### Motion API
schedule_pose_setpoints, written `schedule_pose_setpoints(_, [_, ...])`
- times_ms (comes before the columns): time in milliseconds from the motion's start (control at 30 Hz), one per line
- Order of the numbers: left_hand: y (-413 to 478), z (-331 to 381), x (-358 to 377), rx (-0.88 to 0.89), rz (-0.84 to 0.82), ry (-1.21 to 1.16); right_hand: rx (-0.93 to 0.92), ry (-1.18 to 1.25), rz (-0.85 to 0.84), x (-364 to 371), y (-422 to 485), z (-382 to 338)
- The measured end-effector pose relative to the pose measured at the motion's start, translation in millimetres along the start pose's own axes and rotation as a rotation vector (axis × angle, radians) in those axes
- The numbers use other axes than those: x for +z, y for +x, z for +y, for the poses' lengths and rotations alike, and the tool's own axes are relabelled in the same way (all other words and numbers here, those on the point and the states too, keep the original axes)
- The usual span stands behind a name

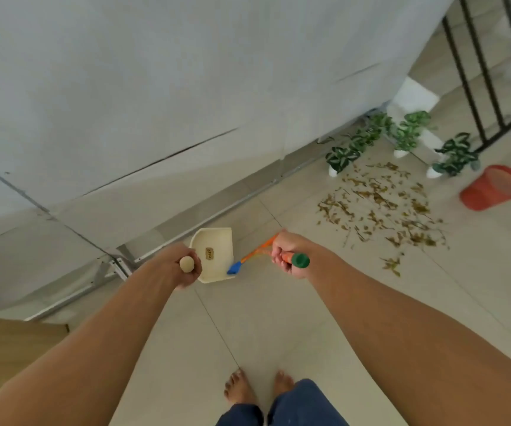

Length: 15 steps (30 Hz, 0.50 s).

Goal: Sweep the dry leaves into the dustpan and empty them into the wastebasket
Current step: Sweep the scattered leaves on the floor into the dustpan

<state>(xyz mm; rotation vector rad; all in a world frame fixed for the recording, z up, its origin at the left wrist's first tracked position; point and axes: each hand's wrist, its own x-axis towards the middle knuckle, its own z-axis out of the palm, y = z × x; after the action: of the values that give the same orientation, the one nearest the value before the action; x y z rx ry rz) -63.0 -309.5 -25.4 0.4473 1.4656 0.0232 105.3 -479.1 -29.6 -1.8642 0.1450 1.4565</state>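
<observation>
My left hand (186, 267) grips the cream handle of a long-handled dustpan (214, 256), whose cream pan rests on the tiled floor just beyond it. My right hand (288, 256) is closed around an orange broom handle with a green end cap (300, 261). The broom (254, 253) slants down to a blue head (234, 268) touching the pan's front right corner. Dry brown leaves (380, 207) lie scattered on the floor to the right, well apart from the pan. An orange wastebasket (493, 187) stands beyond the leaves at the far right.
Several small potted plants (404, 139) in white pots line the wall base behind the leaves. A white wall with a metal floor track (217, 210) runs diagonally on the left. A black railing (490, 72) stands at top right. My bare feet (257, 388) are below.
</observation>
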Motion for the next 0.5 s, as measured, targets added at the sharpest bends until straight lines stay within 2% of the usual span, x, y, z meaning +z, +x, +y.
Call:
schedule_pose_setpoints(167, [-8.2,-46.2,43.9,-0.020,-0.025,0.028,0.072,0.425,0.035,-61.3,-20.6,50.4])
schedule_pose_setpoints(333, [-18.8,-93.0,98.4,0.013,-0.027,0.135,0.124,0.669,0.069,-127.1,-54.8,103.7])
schedule_pose_setpoints(500, [-37.9,-133.5,151.7,0.043,-0.073,0.182,0.034,0.856,0.105,-187.8,-90.7,152.0])
